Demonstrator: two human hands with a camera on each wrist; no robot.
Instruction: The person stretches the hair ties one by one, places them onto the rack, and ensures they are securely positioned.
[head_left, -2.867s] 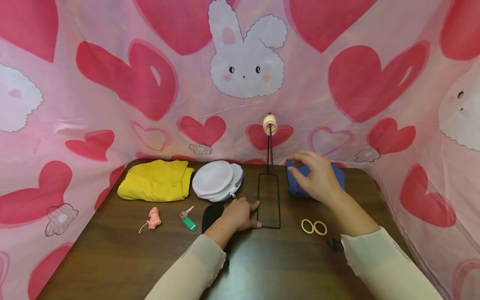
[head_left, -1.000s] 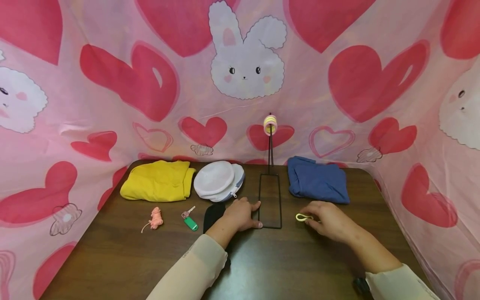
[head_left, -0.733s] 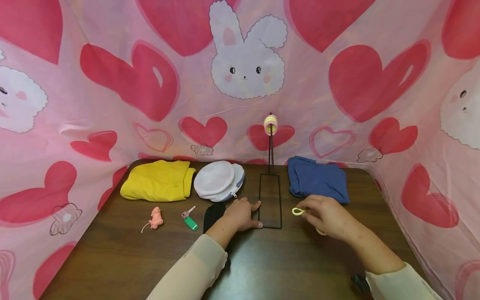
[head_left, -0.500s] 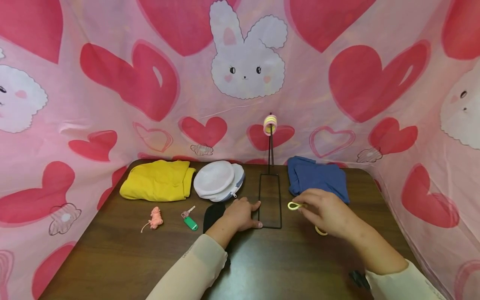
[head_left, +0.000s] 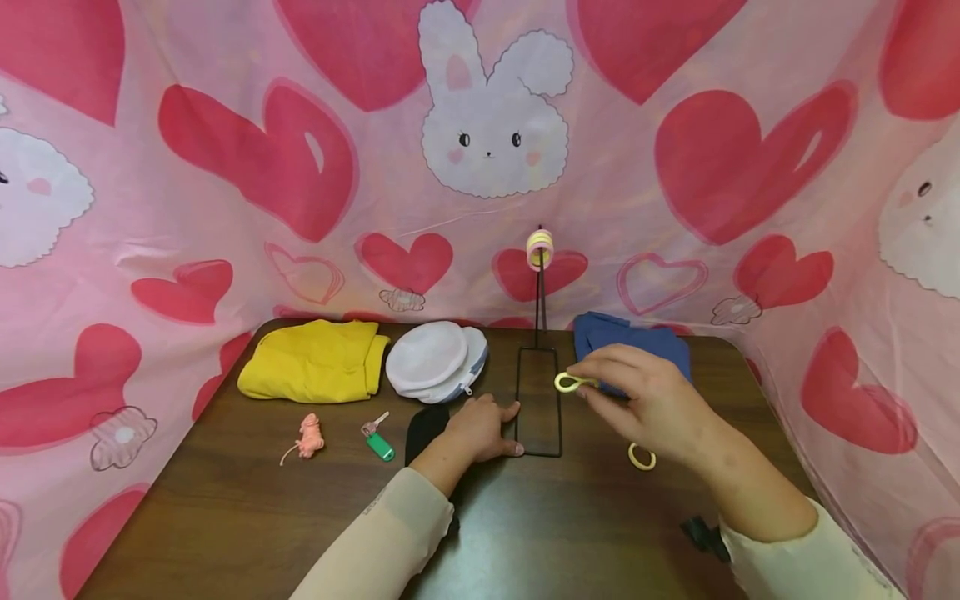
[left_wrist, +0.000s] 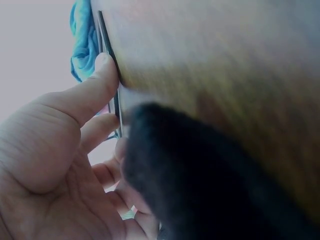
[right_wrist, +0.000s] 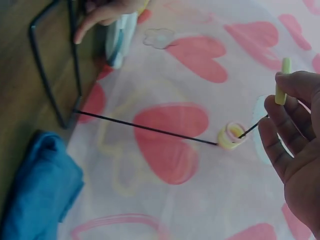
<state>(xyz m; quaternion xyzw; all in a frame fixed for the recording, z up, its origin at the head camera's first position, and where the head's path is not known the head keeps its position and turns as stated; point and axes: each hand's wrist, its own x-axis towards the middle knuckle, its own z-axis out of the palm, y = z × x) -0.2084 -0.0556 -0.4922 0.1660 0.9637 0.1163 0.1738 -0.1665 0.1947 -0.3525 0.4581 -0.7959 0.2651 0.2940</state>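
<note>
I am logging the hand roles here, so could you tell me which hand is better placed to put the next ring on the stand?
The right hand: it pinches a yellow ring raised beside the wire stand. The left hand rests flat against the stand's base.

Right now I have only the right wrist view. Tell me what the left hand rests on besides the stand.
Observer: The left hand lies on a black soft item beside the wire stand, with its thumb against the base wire.
Operator: Report any rings outside my view.
Observer: A loose yellow ring lies on the table, close under the right hand, which pinches the held ring.
Operator: List what sits left of that black item.
Observer: A green key tag, and further left a pink cord bundle.
</note>
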